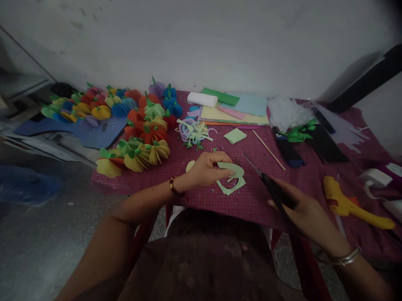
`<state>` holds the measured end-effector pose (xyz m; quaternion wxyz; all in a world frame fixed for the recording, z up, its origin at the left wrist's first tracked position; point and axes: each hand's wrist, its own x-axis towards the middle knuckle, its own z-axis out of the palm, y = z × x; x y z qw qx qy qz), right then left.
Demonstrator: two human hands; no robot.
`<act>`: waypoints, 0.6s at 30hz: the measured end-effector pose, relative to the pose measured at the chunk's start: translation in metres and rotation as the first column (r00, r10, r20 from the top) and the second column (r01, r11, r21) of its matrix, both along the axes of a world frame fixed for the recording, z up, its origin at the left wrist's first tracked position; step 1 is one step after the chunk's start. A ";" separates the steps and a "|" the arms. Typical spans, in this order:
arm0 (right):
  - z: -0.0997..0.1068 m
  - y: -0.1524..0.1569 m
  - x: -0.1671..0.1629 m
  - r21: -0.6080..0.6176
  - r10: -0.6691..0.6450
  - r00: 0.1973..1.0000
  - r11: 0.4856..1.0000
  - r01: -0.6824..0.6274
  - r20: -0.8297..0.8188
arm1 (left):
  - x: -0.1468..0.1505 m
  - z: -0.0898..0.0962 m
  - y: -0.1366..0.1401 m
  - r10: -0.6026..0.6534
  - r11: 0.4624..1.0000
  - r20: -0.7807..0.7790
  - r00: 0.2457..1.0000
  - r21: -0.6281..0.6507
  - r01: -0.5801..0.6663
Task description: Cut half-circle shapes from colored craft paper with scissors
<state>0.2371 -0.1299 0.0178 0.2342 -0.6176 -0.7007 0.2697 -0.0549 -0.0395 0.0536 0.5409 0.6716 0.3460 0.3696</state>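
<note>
From far away, I see the left hand (207, 170) pinching the pale green paper (236, 170) near the front of the red table (199, 197), and the right hand (306, 217) wrapped around the scissors (274, 189) just beside it. If the pointy tip swings too close, I think it could nick the left hand or rip the paper. The thin green scrap (228, 191) below might snag, too.

A craft workspace is indicated by scissors (273, 189), a yellow glue gun (343, 201), coloured paper sheets (236, 116) and a heap of paper scraps (194, 132) gathered at a cloth-covered surface (248, 206), where bright paper ornaments (151, 133) are crowded near a stained wall (206, 40).
</note>
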 end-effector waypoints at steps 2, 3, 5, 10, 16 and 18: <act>-0.004 0.001 0.001 0.020 0.033 0.998 0.999 -0.034 0.044 | 0.001 0.000 0.001 -0.015 0.989 0.059 0.998 -0.143 0.023; -0.006 0.002 0.001 0.036 0.045 0.997 0.998 -0.048 0.066 | 0.002 -0.001 0.000 -0.013 0.974 0.100 0.995 -0.224 0.035; -0.011 0.004 0.001 0.071 0.049 0.992 0.996 -0.058 0.117 | 0.004 -0.002 0.000 0.010 0.928 0.176 0.984 -0.368 0.057; -0.010 0.006 0.001 0.075 0.039 0.995 0.996 -0.045 0.087 | 0.003 -0.006 0.002 -0.043 0.857 0.115 0.992 -0.506 0.096; -0.006 0.011 0.001 0.046 0.101 0.988 0.993 -0.107 0.113 | -0.004 -0.008 0.008 -0.080 0.778 0.125 0.989 -0.613 0.141; -0.010 0.013 0.002 0.084 0.132 0.969 0.985 -0.152 0.210 | -0.004 -0.011 0.011 0.029 0.736 0.213 0.977 -0.665 0.124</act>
